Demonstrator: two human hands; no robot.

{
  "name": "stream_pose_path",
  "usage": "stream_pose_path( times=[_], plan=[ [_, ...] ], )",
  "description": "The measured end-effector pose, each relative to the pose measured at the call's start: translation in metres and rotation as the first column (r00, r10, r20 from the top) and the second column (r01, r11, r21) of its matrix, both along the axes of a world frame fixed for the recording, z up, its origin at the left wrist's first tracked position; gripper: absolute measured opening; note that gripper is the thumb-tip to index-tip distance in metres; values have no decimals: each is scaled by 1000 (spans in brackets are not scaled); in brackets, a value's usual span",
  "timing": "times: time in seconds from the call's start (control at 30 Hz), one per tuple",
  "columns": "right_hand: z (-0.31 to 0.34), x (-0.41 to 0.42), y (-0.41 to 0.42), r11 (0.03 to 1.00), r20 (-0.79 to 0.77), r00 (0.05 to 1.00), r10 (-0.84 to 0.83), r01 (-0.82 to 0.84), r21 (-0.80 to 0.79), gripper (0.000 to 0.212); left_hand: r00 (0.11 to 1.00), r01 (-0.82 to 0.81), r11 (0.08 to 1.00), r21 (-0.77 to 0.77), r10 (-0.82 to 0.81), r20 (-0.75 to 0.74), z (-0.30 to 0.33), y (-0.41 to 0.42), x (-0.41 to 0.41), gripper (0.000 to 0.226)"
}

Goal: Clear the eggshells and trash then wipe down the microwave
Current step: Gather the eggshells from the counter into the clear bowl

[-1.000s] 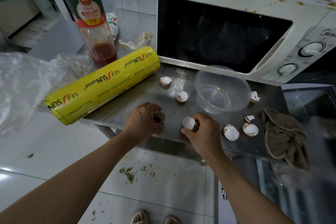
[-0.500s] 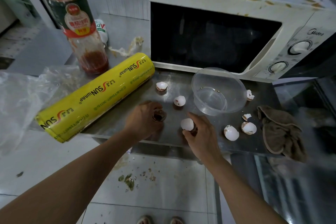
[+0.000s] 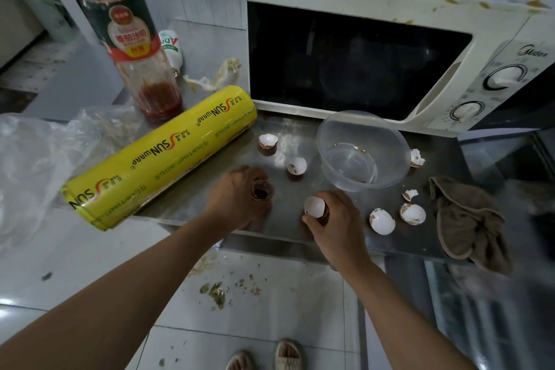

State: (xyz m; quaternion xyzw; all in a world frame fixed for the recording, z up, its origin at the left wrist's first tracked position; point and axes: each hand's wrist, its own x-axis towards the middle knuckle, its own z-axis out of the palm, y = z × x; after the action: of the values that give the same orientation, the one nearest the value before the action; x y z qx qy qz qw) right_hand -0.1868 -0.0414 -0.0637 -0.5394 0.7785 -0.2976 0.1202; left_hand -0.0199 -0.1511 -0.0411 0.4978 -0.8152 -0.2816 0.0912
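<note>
Microwave [image 3: 390, 39]: white, "Midea" is printed above two dials on the right panel; the top is spattered with brown stains, the door is seen closed. It is set at the back of a steel counter [image 3: 186, 204].

Cling-film roll [image 3: 162, 156]: yellow, "SUN WRAP" is repeated along its length; smaller print cannot be read. It is laid diagonally left of the microwave, its near end overhanging the counter edge.

Sauce bottle [image 3: 129, 39]: orange cap, red-and-green label with Chinese characters, not legible; red sauce is left at the bottom. It is stood upright behind the roll. A small white bottle [image 3: 171, 45] with green and red letters, partly hidden, is seen behind it.

Clear plastic bag [image 3: 33, 159]: crumpled at far left. Brown cloth [image 3: 468, 219]: heaped at the counter's right end. Clear bowl [image 3: 363, 150]: placed in front of the microwave door.

Left hand [image 3: 237, 201]: fingers are curled round a brown eggshell [image 3: 262, 191], open side up, at the counter's front edge.

Right hand [image 3: 336, 222]: a white eggshell [image 3: 313, 207] is pinched between thumb and fingers, just above the counter. The hands are held apart.

Loose shell pieces [image 3: 381, 221] are scattered on the counter: two between roll and bowl, one right of the bowl, three between right hand and cloth.
</note>
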Motion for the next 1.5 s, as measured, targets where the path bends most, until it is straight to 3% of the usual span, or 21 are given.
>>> stream_pose_path(
  times=[0.33, 0.6, 0.9, 1.17, 1.3, 1.5],
  plan=[
    [8, -6, -3, 1000, 52, 999, 17, -16, -17, 37, 999, -41, 999, 10, 41, -6, 1, 5, -9, 50],
    [23, -9, -10, 995, 93, 996, -13, 21, -93, 35, 983, -36, 998, -59, 25, -184, 11, -11, -56, 42],
    [21, -9, -15, 995, 132, 991, -12, 25, -99, 34, 988, -1, 1000, -14, -1, -157, -14, -22, -81, 32],
    [28, 3, -25, 994, 174, 984, 46, -29, -102, 36, 977, -147, 983, -109, 128, -168, 0, -48, -56, 41],
    [33, 6, -35, 993, 181, 982, 51, -31, -112, 37, 975, -178, 971, -159, 152, -161, 6, -73, -54, 34],
    [32, 7, -46, 990, 172, 982, 73, -50, -135, 40, 982, -181, 976, -125, 173, -74, -12, -84, -59, 41]
  ],
)
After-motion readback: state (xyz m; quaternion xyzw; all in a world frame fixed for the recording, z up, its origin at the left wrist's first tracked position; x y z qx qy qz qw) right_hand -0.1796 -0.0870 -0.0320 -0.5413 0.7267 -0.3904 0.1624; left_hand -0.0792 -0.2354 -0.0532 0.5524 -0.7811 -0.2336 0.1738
